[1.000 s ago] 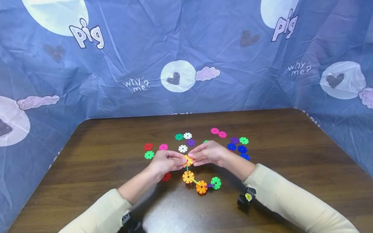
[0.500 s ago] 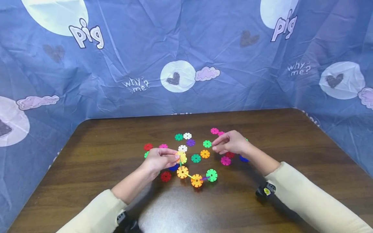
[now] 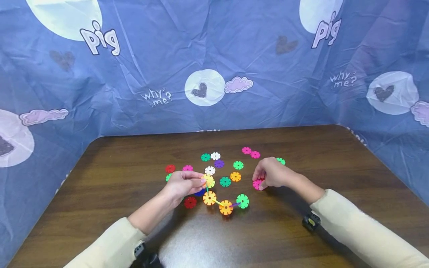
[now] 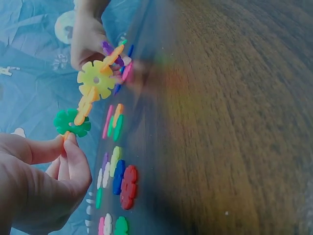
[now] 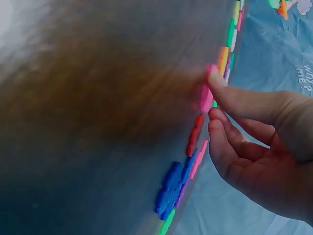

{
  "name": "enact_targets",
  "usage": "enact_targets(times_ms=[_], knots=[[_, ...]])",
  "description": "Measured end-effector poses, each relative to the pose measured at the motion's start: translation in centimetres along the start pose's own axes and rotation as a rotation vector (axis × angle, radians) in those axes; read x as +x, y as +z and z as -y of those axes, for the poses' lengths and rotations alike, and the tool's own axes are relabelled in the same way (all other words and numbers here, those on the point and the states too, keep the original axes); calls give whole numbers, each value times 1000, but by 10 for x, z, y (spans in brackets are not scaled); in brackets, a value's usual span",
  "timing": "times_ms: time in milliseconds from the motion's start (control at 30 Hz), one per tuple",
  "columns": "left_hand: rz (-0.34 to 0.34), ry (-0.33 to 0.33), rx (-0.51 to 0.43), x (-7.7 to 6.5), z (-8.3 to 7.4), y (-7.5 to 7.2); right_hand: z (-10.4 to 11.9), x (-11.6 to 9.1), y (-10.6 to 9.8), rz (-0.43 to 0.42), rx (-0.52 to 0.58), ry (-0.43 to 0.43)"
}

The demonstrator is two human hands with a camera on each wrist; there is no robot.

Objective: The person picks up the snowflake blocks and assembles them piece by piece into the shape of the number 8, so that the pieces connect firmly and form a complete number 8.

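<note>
My left hand (image 3: 181, 185) pinches the top end of a chain of interlocking notched plastic discs (image 3: 209, 198) between thumb and fingers. Orange, yellow, green and purple discs slot into one another at their edges. The chain hangs down from the fingers and bends right, to a bright green disc (image 3: 242, 201). In the left wrist view the fingertips hold an orange disc beside a dark green disc (image 4: 72, 123). My right hand (image 3: 273, 173) is low over a pink disc (image 3: 257, 184) on the table. Its thumb touches the pink disc in the right wrist view, with the bent fingers slightly apart from it.
Loose discs lie across the brown table (image 3: 134, 156): a red disc (image 3: 190, 202) near the left hand, an orange disc (image 3: 235, 176) in the middle, a pair of pink discs (image 3: 251, 152) farther back. Blue and red discs (image 5: 171, 188) lie beyond the right hand.
The right hand has left the chain's top end, swung right, and come down onto the pink disc. The left hand has shifted slightly left with the chain, still gripping it.
</note>
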State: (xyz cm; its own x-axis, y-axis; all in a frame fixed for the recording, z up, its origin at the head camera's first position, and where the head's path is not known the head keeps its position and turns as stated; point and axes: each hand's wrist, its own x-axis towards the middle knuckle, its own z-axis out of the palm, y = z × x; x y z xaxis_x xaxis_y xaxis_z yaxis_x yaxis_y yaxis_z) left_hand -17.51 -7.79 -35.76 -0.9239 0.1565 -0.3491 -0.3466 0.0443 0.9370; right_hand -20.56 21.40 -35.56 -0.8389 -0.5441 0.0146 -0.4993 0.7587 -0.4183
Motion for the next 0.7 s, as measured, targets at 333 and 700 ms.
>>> enact_targets(times_ms=[333,700], knots=[[14,-6,3,-1,-1,1,7,6,-1,-37,196,64],[20,-15,32,0,-2,2,34,23,4,-107,349,35]])
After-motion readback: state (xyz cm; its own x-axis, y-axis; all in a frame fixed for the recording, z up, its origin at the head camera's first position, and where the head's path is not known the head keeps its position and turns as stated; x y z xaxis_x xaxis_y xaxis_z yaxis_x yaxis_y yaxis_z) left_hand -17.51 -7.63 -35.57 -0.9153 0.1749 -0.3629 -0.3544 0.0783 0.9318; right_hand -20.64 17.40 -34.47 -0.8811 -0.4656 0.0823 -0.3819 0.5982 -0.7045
